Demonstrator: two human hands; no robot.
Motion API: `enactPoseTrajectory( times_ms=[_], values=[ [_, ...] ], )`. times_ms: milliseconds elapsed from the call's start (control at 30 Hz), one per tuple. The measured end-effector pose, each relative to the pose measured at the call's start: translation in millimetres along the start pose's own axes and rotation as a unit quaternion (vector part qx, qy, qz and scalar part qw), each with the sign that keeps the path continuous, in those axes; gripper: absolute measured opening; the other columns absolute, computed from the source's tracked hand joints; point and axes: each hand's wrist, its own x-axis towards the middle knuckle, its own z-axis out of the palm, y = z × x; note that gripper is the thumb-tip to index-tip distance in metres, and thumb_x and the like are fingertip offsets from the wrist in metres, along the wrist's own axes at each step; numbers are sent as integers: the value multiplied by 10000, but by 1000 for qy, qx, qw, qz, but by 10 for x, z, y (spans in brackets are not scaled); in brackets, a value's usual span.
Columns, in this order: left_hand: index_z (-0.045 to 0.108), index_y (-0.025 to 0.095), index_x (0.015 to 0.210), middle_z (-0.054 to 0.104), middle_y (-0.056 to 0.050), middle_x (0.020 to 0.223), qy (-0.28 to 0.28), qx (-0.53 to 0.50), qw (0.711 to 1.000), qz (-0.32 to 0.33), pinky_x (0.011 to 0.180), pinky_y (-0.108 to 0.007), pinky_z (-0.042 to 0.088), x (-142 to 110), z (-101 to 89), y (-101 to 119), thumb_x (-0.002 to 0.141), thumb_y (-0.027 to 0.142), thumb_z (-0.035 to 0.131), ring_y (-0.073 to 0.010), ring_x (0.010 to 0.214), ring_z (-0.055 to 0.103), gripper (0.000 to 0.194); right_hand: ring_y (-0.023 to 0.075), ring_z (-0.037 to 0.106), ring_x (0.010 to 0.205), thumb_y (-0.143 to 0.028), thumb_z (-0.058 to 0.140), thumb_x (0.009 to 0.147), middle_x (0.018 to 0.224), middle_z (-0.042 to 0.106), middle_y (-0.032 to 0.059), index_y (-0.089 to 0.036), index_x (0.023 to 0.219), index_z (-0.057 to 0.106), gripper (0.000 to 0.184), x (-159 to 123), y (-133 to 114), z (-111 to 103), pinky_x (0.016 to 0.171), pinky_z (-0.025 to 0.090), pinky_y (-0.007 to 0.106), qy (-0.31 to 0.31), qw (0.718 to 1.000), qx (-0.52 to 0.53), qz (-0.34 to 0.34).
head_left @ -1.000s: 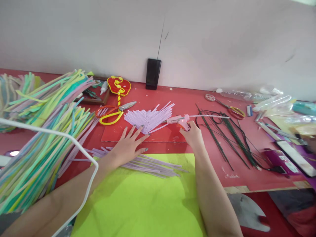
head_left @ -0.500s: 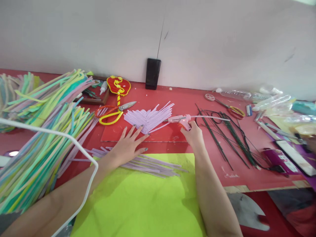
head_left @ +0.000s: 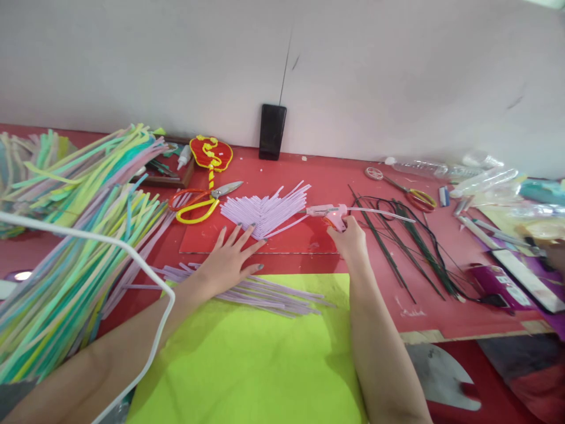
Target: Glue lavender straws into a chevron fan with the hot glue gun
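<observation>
A fan-shaped, V-patterned piece of lilac pipe cleaners point(head_left: 265, 207) lies on a red board point(head_left: 207, 238). My left hand point(head_left: 232, 259) rests with spread fingers at the lower edge of this piece, two fingertips touching it. In my right hand point(head_left: 352, 235) is a pink glue gun point(head_left: 331, 215), held by its handle. Its nozzle points left, close to the right side of the lilac piece, and a clear glue stick point(head_left: 384, 212) juts from its back. Loose lilac pipe cleaners point(head_left: 273, 296) lie under and beside my left wrist, on yellow-green paper point(head_left: 251, 359).
Scissors point(head_left: 198, 206) and a red-and-yellow ornament point(head_left: 210, 153) lie left of the piece. Bundles of coloured pipe cleaners point(head_left: 88, 253) fill the left. A phone point(head_left: 272, 132) leans on the wall. Dark green wires point(head_left: 415, 247), a black cable and a purple box point(head_left: 498, 287) are at right.
My right hand has drawn the glue gun slightly to the right, so its nozzle sits a little farther from the lilac piece. My left hand has stayed in place.
</observation>
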Motion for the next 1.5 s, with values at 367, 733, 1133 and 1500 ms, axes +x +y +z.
enactPoseTrajectory(
  times_ms=[367, 733, 1133, 1500],
  values=[
    [339, 331, 1433, 203, -72, 1561, 2, -4, 1000, 2, 1104, -606, 152, -1, -3, -3, 921, 550, 375, -381, 1406, 202, 558, 311, 538, 952, -483, 578, 735, 1004, 565, 229, -88, 1028, 539, 494, 184, 231, -17, 801, 412, 407, 66, 996, -22, 61],
    [364, 315, 1422, 234, -99, 1548, -18, 6, 1000, -6, 1099, -605, 163, 6, -45, 24, 916, 547, 391, -387, 1397, 227, 557, 263, 513, 1046, -344, 502, 864, 1059, 564, 120, -198, 1055, 647, 280, 15, -115, 61, 944, 386, 454, 76, 972, 24, -220],
    [310, 325, 1445, 229, -96, 1550, 1, 22, 1000, 1, 1093, -602, 180, -1, 12, 9, 915, 547, 400, -388, 1395, 228, 582, 214, 560, 1002, -214, 482, 910, 1065, 581, 88, -224, 1097, 671, 267, -225, -447, 573, 919, 485, 357, -76, 900, 84, -422],
    [356, 316, 1426, 260, -93, 1539, 4, 18, 1000, 0, 1095, -595, 177, -3, -2, 17, 911, 553, 403, -381, 1392, 238, 570, 222, 511, 922, -253, 525, 899, 1053, 621, 65, -249, 1005, 708, 212, -191, -482, 562, 855, 472, 377, -12, 910, 7, -414]
  ],
)
